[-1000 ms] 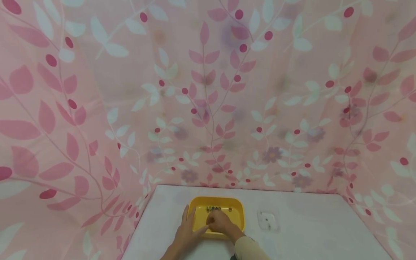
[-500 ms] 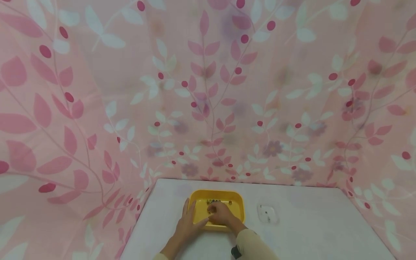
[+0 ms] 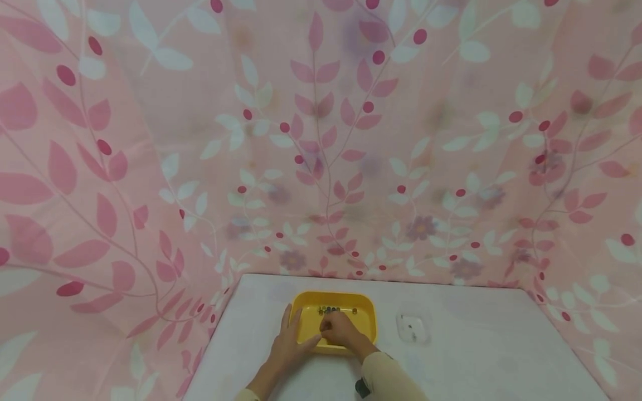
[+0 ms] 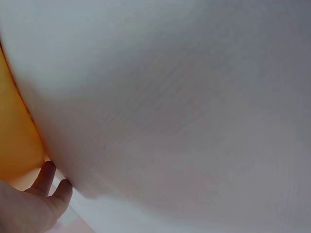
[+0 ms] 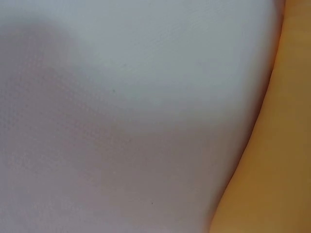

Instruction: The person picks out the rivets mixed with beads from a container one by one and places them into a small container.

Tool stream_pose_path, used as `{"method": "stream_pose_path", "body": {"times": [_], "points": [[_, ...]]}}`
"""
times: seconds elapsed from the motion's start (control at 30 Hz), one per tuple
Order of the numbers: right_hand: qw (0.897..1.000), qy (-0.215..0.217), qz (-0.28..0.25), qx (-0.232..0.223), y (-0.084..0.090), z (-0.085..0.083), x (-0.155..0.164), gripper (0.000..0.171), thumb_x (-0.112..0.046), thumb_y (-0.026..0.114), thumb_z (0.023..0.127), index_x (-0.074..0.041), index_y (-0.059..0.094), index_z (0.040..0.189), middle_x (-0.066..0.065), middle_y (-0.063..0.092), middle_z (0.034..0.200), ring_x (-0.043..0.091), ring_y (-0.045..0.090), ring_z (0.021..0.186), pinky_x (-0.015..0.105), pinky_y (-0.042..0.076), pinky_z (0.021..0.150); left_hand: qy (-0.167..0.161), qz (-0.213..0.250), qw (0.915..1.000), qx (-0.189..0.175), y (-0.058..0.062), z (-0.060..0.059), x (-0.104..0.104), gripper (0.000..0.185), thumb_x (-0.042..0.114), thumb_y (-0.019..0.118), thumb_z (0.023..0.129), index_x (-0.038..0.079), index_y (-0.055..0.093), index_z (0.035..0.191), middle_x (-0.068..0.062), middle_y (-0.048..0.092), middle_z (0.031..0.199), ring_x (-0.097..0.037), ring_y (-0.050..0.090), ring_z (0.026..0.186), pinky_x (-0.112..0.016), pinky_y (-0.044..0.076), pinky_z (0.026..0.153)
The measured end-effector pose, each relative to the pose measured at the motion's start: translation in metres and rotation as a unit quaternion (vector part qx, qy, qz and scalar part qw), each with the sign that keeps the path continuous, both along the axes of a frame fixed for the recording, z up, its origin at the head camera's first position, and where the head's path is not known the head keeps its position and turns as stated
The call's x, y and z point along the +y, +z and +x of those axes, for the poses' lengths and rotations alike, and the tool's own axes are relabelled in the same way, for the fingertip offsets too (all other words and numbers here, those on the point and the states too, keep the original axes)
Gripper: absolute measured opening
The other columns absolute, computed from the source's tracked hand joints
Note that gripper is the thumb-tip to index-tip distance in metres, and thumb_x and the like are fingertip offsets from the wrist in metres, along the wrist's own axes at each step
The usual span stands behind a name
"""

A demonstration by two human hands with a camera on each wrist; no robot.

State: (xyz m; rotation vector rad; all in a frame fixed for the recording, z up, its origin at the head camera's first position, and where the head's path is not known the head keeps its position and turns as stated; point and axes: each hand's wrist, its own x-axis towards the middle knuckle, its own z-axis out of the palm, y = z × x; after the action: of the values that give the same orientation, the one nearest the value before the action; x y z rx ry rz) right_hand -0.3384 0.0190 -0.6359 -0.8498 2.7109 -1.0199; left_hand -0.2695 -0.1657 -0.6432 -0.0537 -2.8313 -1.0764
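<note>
Now the left hand [image 3: 289, 346] lies flat, fingers straight, on the tray [image 3: 363, 312] rim at 9 o'clock. Right hand [image 3: 341, 329] curls inside over beads [image 3: 331, 309]; its grasp I cannot tell.

The head view looks forward and only slightly down from above the near edge of the tabletop [image 3: 476, 345], taking in mostly the pink leaf-patterned cloth [image 3: 321, 139] behind and beside it; the yellow tray [image 3: 363, 312] sits small, low in the picture, toward the tabletop's left half. The left wrist view looks from very close at bare tabletop [image 4: 184, 107], with the tray's wall [image 4: 14, 141] at its left edge. The right wrist view, equally close, shows tabletop [image 5: 121, 111] and the tray's wall [image 5: 272, 160] at its right edge. All three views share the tray and the tabletop around it.
</note>
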Motion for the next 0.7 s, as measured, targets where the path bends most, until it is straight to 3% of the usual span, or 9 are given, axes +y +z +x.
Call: {"method": "stream_pose_path", "body": {"times": [0.37,0.5,0.7], "points": [[0.999,-0.016,0.030,-0.041,0.010,0.006,0.000,0.009,-0.005,0.074,0.081,-0.013,0.071,0.079,-0.009,0.059,0.072,0.007,0.051,0.071,0.023,0.047,0.064,0.000,0.006,0.9999,-0.008,0.005,0.000,0.000,0.092,0.059,0.071,0.082,0.013,0.035,0.153,-0.015,0.012,0.165,-0.043,0.061,0.108,-0.062,0.050,0.086],[0.998,-0.015,0.012,-0.060,0.015,0.006,0.006,0.007,-0.006,0.071,0.082,-0.012,0.073,0.083,-0.006,0.063,0.076,0.009,0.054,0.074,0.025,0.051,0.066,0.002,0.004,1.0000,-0.004,0.004,-0.001,0.000,0.092,0.060,0.070,0.082,0.015,0.034,0.154,-0.013,0.011,0.165,-0.043,0.061,0.108,-0.061,0.050,0.087],[0.995,-0.051,-0.041,-0.074,0.027,0.002,0.029,0.007,-0.010,0.070,0.088,-0.007,0.075,0.092,-0.003,0.067,0.087,0.013,0.056,0.080,0.030,0.052,0.073,-0.003,0.005,1.0000,-0.007,0.003,0.002,-0.002,0.094,0.061,0.071,0.082,0.015,0.033,0.155,-0.013,0.008,0.166,-0.046,0.058,0.115,-0.062,0.049,0.089]]}}
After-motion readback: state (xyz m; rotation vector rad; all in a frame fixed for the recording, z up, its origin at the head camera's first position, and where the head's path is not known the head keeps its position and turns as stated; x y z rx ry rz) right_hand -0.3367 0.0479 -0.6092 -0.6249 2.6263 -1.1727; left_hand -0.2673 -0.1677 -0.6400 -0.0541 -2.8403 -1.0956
